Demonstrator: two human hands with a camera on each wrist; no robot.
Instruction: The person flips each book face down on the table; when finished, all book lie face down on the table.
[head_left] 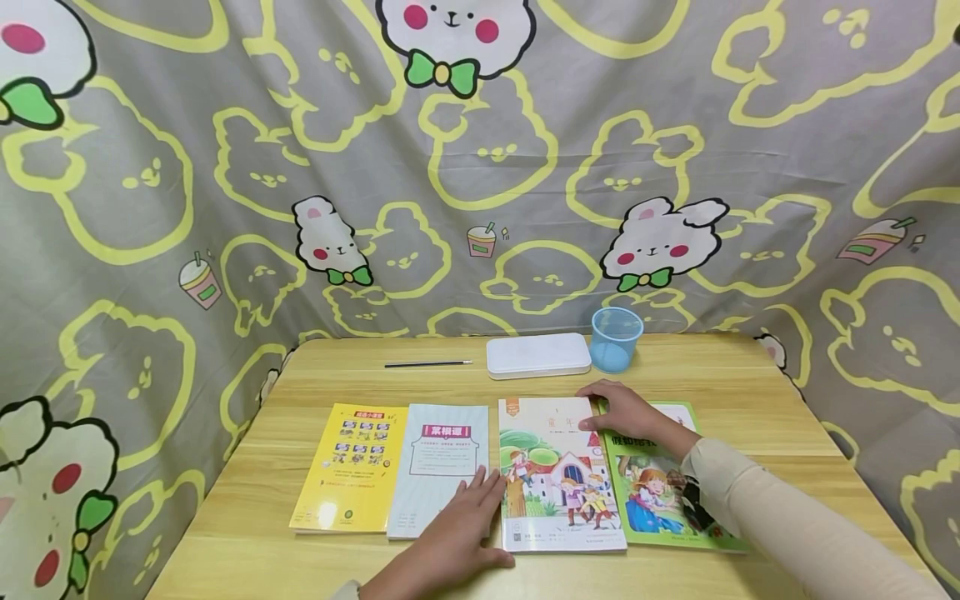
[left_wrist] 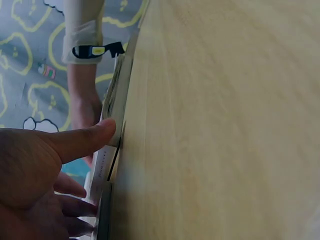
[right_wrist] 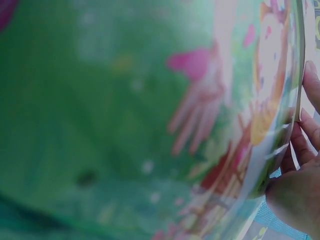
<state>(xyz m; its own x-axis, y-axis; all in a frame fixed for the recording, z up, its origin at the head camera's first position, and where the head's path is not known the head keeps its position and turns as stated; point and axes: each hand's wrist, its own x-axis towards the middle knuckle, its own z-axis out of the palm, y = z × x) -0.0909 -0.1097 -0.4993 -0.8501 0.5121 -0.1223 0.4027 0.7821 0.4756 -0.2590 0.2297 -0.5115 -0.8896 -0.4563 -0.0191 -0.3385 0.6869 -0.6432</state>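
A white-covered picture book (head_left: 558,475) lies face up on the table. My left hand (head_left: 461,533) reaches over the lower right part of a pale blue book (head_left: 438,450), its fingertips at the white book's left edge and its thumb near the lower corner. At the white book's upper right corner, my right hand (head_left: 630,414) touches the edge with thumb and fingers. Its forearm crosses a green-bordered book (head_left: 652,492), whose cover fills much of the right wrist view. A yellow book (head_left: 352,467) lies at the far left of the row.
Behind the books are a dark pencil (head_left: 427,364), a white flat case (head_left: 538,355) and a translucent blue cup (head_left: 615,342). A patterned grey curtain (head_left: 465,175) hangs around the wooden table (head_left: 247,500).
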